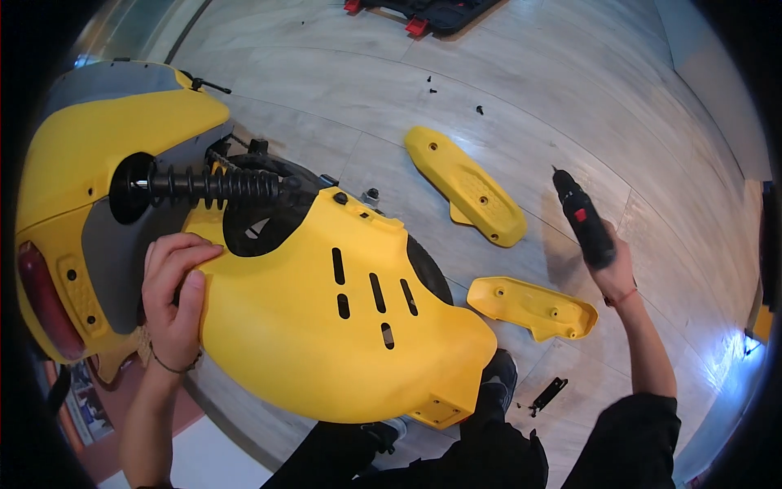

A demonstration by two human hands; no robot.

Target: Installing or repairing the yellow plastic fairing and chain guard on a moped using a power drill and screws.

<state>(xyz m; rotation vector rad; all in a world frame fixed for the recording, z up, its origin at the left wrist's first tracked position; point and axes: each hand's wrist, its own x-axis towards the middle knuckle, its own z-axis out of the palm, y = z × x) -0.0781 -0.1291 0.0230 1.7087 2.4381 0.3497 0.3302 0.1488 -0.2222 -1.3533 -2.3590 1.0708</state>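
A large yellow rear fender (301, 342) with several slots cut through it covers the wheel of a scooter in front of me. My left hand (175, 281) grips the fender's left edge, thumb on the near side and fingers curled over the top. Away to the right, my right hand (617, 273) is closed round a black cordless drill (582, 216) with a red mark, its bit pointing up and away. The drill is apart from the scooter. A black coil-spring shock absorber (220, 186) rises beside the fender, and part of the tyre (429, 273) shows at its right.
Two yellow covers lie on the floor: a longer cover (464, 183) and a nearer cover (529, 308). Loose screws (479, 109) lie beyond them. A small black part (549, 394) is near my shoe (500, 376). A black tool case (456, 15) sits at the far edge.
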